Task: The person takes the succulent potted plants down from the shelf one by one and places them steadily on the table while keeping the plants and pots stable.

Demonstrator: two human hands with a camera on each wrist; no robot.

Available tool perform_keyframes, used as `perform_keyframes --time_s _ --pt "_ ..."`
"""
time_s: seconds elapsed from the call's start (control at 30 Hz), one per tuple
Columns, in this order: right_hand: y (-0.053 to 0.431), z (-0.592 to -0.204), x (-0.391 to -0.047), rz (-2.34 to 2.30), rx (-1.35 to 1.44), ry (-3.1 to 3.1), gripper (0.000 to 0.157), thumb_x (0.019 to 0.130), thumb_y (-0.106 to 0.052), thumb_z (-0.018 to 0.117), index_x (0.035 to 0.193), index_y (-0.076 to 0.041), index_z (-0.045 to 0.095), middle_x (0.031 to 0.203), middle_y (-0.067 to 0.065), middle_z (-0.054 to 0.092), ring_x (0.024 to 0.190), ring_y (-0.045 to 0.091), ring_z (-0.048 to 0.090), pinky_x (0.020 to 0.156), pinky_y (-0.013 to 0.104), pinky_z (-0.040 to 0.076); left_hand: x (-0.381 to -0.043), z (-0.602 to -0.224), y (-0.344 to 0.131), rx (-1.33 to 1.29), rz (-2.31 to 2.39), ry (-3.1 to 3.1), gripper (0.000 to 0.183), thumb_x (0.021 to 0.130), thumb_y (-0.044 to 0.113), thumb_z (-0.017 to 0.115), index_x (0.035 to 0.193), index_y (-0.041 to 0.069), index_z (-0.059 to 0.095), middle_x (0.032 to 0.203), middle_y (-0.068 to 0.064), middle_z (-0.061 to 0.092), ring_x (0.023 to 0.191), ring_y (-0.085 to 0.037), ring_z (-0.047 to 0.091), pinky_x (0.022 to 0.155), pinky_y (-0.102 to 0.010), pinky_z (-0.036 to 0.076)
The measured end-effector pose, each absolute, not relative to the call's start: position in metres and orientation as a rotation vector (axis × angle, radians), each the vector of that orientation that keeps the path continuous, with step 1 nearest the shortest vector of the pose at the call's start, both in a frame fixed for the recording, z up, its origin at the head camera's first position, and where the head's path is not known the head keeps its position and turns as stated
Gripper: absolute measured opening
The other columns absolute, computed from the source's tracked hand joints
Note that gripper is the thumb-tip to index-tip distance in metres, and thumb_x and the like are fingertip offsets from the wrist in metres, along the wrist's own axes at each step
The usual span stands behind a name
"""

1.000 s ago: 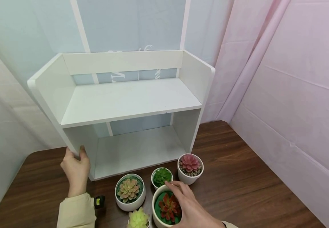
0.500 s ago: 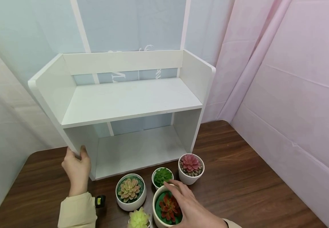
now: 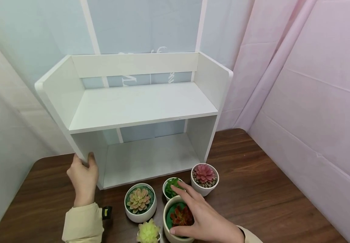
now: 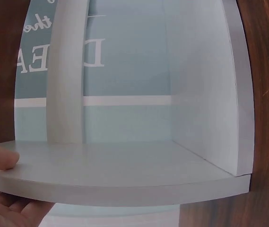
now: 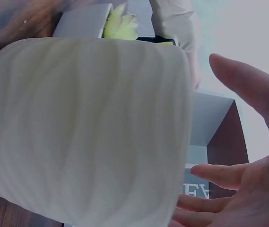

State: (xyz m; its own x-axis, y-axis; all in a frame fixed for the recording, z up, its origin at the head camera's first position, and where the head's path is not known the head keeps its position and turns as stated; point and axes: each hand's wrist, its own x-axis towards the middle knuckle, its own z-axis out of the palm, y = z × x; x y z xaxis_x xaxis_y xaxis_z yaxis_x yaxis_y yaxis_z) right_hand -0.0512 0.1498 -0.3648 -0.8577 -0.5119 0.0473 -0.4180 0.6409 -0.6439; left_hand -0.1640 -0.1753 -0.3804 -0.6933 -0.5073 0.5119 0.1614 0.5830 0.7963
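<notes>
My left hand [image 3: 84, 177] grips the front edge of the left side panel of a white two-level shelf [image 3: 144, 104], thumb on the inner face, fingers outside. In the left wrist view the thumb [image 4: 1, 158] lies on that panel. My right hand [image 3: 205, 217] hovers at a cream pot with a red succulent [image 3: 180, 215], thumb and fingers spread. The right wrist view shows the pot's wavy wall [image 5: 87, 127], with a gap between its rim and the thumb. The fingertips overlap a small green succulent [image 3: 170, 189] in the head view.
Around the cream pot stand a peach succulent [image 3: 138, 200] in a white bowl, a yellow-green succulent [image 3: 148, 232] and a pink succulent [image 3: 204, 173] at the shelf's right front corner. All are on a brown wooden table [image 3: 254, 189]. Curtains hang behind and beside it.
My right hand has loosened from the cream pot's rim, its fingers spreading and lifting toward the green succulent. The left hand keeps its hold on the shelf. The head view has shifted slightly.
</notes>
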Motion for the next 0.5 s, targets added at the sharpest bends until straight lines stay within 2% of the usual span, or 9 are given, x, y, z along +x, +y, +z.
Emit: perform_keyframes --time_s 0.2,0.27,0.37,0.43,0.5 --pt "0.148 -0.365 -0.054 -1.022 -0.763 2.746 0.08 0.082 -0.056 0.066 0.149 -0.036 0.026 0.158 0.004 0.022 0.142 0.032 0.028 0.098 0.054 0.041 -0.154 -0.379 -0.171 0.304 -1.08 -2.152 0.039 0.094 0.018 0.056 0.114 -0.015 0.056 0.1 -0.039 0.063 0.084 -0.056 0.062 0.067 -0.064 0.048" --pt "0.147 -0.365 -0.056 -1.022 -0.772 2.783 0.078 0.084 -0.054 0.066 0.149 -0.035 0.027 0.158 0.004 0.023 0.141 0.033 0.028 0.098 0.057 0.04 -0.149 -0.379 -0.17 0.34 -1.04 -2.229 0.044 0.092 0.026 0.06 0.108 -0.015 0.057 0.09 -0.037 0.065 0.07 -0.053 0.062 0.056 -0.057 0.048" --pt "0.146 -0.364 -0.059 -1.009 -0.801 2.842 0.074 0.087 -0.045 0.067 0.149 -0.03 0.03 0.158 0.005 0.023 0.142 0.034 0.028 0.098 0.061 0.038 -0.139 -0.38 -0.169 0.433 -0.987 -2.402 0.055 0.091 0.041 0.06 0.098 -0.013 0.058 0.069 -0.029 0.062 0.051 -0.039 0.056 0.041 -0.043 0.04" --pt "0.147 -0.363 -0.062 -1.003 -0.826 2.862 0.072 0.088 -0.037 0.068 0.149 -0.026 0.032 0.158 0.007 0.023 0.142 0.034 0.027 0.099 0.064 0.034 -0.132 -0.379 -0.17 0.473 -0.953 -2.541 0.062 0.092 0.047 0.056 0.097 -0.015 0.06 0.068 -0.028 0.062 0.05 -0.034 0.055 0.039 -0.037 0.036" --pt "0.147 -0.361 -0.064 -0.988 -0.848 2.877 0.07 0.088 -0.031 0.068 0.149 -0.021 0.034 0.158 0.009 0.022 0.143 0.035 0.025 0.101 0.066 0.031 -0.124 -0.376 -0.171 0.494 -0.933 -2.687 0.067 0.093 0.051 0.051 0.099 -0.014 0.062 0.074 -0.03 0.064 0.054 -0.034 0.057 0.04 -0.039 0.039"
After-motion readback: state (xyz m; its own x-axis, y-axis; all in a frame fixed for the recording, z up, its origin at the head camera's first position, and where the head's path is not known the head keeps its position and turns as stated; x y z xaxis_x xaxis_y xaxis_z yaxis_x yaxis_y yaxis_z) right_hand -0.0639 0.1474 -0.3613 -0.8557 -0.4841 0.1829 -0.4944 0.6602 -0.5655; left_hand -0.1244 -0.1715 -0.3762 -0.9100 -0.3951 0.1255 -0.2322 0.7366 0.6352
